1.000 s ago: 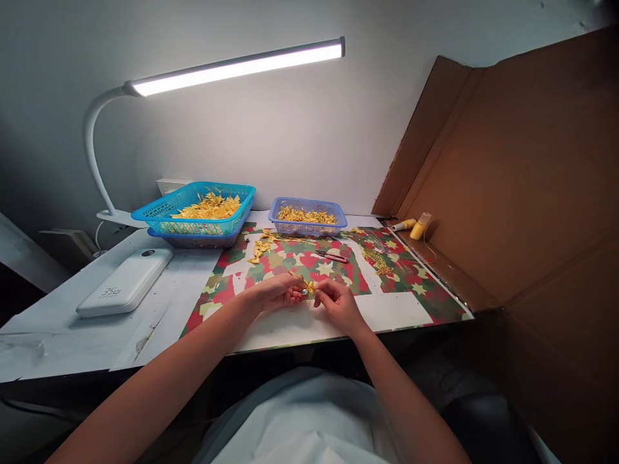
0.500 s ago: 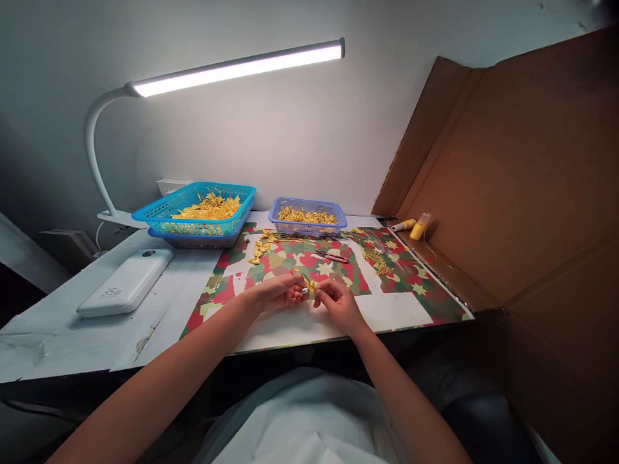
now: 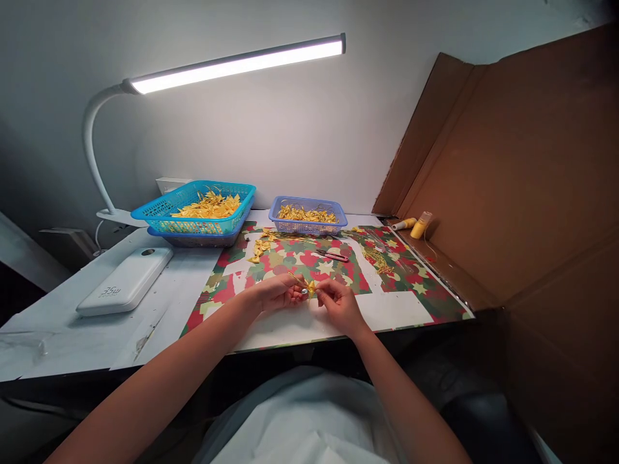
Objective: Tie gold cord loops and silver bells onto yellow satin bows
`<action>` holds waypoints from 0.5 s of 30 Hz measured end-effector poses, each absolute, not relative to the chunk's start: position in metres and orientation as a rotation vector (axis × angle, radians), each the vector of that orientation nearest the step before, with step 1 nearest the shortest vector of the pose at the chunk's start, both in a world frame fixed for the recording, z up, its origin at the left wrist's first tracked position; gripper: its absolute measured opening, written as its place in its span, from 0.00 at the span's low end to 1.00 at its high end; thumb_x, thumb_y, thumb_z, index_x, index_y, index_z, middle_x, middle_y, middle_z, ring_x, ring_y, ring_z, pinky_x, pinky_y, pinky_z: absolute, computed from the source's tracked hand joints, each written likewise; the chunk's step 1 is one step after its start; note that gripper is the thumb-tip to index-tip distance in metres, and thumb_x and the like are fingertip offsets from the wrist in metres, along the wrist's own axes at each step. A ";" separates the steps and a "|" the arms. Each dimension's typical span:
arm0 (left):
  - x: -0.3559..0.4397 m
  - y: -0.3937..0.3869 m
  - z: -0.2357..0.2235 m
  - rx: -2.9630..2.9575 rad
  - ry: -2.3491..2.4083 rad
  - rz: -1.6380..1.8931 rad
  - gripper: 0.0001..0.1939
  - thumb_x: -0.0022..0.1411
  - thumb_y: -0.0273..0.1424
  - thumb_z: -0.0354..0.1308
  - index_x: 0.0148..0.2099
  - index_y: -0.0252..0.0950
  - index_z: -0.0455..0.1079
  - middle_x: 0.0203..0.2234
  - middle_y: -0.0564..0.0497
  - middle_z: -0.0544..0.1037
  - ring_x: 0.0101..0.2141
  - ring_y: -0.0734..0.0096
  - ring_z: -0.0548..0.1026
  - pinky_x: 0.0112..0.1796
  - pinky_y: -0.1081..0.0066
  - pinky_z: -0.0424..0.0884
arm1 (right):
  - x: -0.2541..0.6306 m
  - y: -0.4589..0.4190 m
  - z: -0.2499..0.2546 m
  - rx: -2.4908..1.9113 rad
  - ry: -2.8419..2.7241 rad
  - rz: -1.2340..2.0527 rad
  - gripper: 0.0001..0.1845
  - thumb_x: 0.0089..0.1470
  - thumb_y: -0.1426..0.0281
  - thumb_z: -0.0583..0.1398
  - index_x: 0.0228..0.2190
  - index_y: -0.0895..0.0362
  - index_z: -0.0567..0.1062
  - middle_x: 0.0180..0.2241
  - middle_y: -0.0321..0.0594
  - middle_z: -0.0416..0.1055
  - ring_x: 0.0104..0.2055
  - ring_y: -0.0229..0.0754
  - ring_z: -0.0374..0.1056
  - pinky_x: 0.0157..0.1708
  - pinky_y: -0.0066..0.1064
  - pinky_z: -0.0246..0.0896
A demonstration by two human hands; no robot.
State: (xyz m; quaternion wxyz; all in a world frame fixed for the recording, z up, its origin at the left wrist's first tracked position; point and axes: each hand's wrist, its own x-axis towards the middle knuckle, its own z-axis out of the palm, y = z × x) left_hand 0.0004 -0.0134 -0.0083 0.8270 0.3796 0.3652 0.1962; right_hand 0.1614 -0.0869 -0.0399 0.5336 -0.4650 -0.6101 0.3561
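Note:
Between my two hands is a small gold ribbon bow (image 3: 311, 287), held just above the white front part of the patterned mat. My left hand (image 3: 280, 293) is closed in a pinch on its left side, with a thin gold strand standing up from the fingers. A small shiny silver piece (image 3: 304, 292) shows at those fingertips; what it is I cannot make out. My right hand (image 3: 336, 303) pinches the bow's right side between thumb and forefinger. Beyond the hands lie red-handled thread snips (image 3: 333, 256) and loose gold bows (image 3: 261, 247).
A blue basket (image 3: 193, 225) of gold ribbon pieces stands back left, stacked on another. A smaller lilac basket (image 3: 308, 227) sits behind the mat (image 3: 411, 283). Gold cord (image 3: 378, 261) and yellow thread spools (image 3: 420, 225) lie right, beside tall cardboard (image 3: 522, 161). A power bank (image 3: 126, 281) and lamp (image 3: 242, 64) are left.
The gold strand above my left fingers has swung lower and to the left. The bow has turned slightly in my fingertips; both hands stay in nearly the same place.

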 end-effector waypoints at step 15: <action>0.005 -0.014 -0.015 0.858 0.697 0.496 0.04 0.48 0.23 0.62 0.25 0.30 0.70 0.18 0.51 0.73 0.19 0.81 0.70 0.21 0.82 0.65 | 0.160 -0.086 -0.036 -0.984 -1.337 1.008 0.15 0.49 0.55 0.62 0.25 0.54 0.72 0.19 0.32 0.66 0.24 0.36 0.62 0.30 0.30 0.60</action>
